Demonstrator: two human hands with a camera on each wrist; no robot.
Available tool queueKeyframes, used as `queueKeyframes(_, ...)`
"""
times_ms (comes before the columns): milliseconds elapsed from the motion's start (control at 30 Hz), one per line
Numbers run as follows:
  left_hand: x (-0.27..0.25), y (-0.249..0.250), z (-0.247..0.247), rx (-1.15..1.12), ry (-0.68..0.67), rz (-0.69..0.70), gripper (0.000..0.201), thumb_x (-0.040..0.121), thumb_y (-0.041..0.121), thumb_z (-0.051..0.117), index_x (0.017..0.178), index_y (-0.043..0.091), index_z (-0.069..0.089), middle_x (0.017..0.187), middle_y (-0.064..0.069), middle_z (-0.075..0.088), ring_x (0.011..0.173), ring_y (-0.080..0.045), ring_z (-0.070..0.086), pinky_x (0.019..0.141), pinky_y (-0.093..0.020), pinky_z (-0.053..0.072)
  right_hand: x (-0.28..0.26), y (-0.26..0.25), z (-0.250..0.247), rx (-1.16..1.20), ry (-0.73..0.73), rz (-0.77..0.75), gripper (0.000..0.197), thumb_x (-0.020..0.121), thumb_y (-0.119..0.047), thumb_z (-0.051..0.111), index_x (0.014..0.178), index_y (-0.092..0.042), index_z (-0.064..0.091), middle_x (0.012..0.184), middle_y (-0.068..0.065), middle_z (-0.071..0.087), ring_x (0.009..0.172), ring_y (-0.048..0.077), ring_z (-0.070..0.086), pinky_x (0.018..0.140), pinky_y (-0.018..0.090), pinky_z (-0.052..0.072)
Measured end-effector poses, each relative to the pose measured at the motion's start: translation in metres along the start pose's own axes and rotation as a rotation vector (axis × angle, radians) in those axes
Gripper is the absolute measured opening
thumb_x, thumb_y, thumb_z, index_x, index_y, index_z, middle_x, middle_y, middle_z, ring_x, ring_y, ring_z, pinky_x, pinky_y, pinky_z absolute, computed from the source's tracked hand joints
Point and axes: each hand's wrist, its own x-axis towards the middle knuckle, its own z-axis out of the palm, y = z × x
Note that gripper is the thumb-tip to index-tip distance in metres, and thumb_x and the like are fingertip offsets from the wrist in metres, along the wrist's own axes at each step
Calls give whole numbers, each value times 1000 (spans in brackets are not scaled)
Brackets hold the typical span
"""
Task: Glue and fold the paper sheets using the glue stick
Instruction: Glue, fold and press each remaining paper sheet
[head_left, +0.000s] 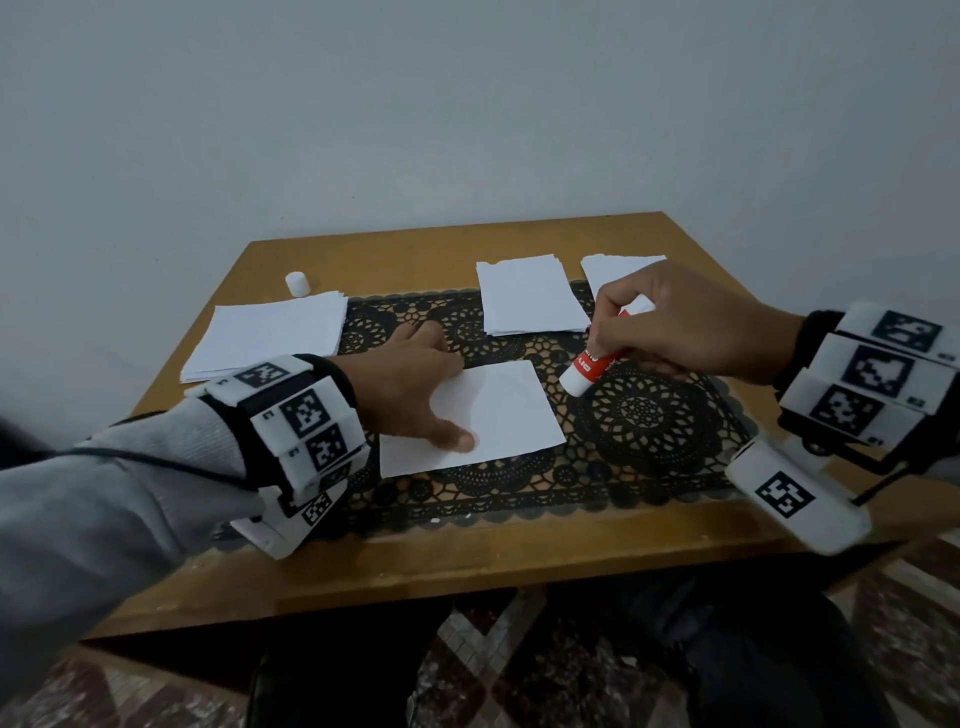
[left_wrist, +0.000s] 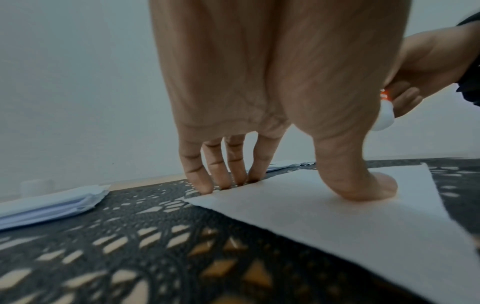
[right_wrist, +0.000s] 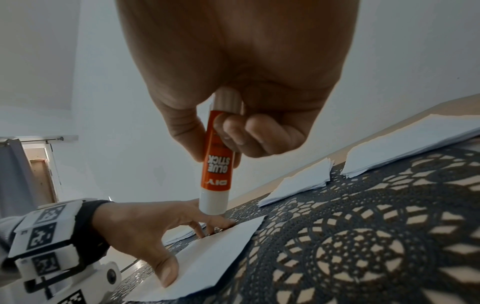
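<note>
A single white sheet (head_left: 483, 415) lies on the black lace mat (head_left: 649, 431) at the table's middle. My left hand (head_left: 447, 387) presses on its left part, thumb flat on the paper (left_wrist: 337, 226) and straight fingertips (left_wrist: 221, 181) at its far-left edge. My right hand (head_left: 608, 332) grips an orange-and-white glue stick (head_left: 597, 366), tilted with its white end down. That end hangs just off the sheet's far-right corner, above the mat. In the right wrist view the glue stick (right_wrist: 217, 172) stands over the left hand (right_wrist: 182, 236) and the sheet (right_wrist: 207, 257).
A paper stack (head_left: 270, 332) lies at the back left, with a small white cap (head_left: 297, 284) behind it. Two more stacks sit at the back: one in the middle (head_left: 530, 296), one at the right (head_left: 613, 267), partly hidden by my right hand. The wooden table's front edge (head_left: 467, 571) is close.
</note>
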Motion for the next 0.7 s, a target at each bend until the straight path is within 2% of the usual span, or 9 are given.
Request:
queueKeyframes(67, -4, 0, -1, 1, -46, -5, 103, 63, 76, 62, 143, 18, 33, 135, 1, 24, 127, -19, 21, 110, -47, 30, 1, 2, 0, 4, -1, 1, 15, 86, -17, 66, 75, -7, 65, 50, 11, 49, 42, 17, 38, 44, 25, 32)
queueKeyframes(167, -8, 1, 3, 24, -60, 6, 115, 57, 78, 66, 145, 15, 27, 138, 2, 20, 128, -19, 17, 110, -47, 30, 2, 3, 0, -3, -1, 3, 15, 86, -18, 66, 75, -7, 65, 50, 11, 49, 41, 17, 38, 43, 25, 33)
queueKeyframes(433, -3, 8, 0, 50, -57, -37, 107, 60, 78, 64, 141, 16, 29, 137, -2, 24, 129, -23, 20, 107, -50, 34, 5, 0, 0, 16, 37, -7, 16, 85, -19, 67, 76, -6, 65, 54, 17, 50, 44, 22, 38, 46, 26, 34)
queueKeyframes(567, 0, 9, 0, 34, -46, -73, 115, 55, 75, 70, 143, 17, 24, 142, -6, 24, 133, -27, 19, 109, -50, 32, 4, -3, 1, 9, 32, -1, 16, 85, -18, 67, 76, -5, 64, 50, 11, 48, 41, 17, 38, 44, 25, 34)
queueKeyframes(700, 0, 8, 1, 14, -13, -72, 106, 52, 76, 70, 132, 18, 33, 134, -3, 34, 123, -23, 28, 104, -46, 37, 2, -1, 2, 10, 29, -3, 15, 86, -16, 66, 76, -6, 64, 46, 6, 47, 39, 14, 37, 44, 25, 34)
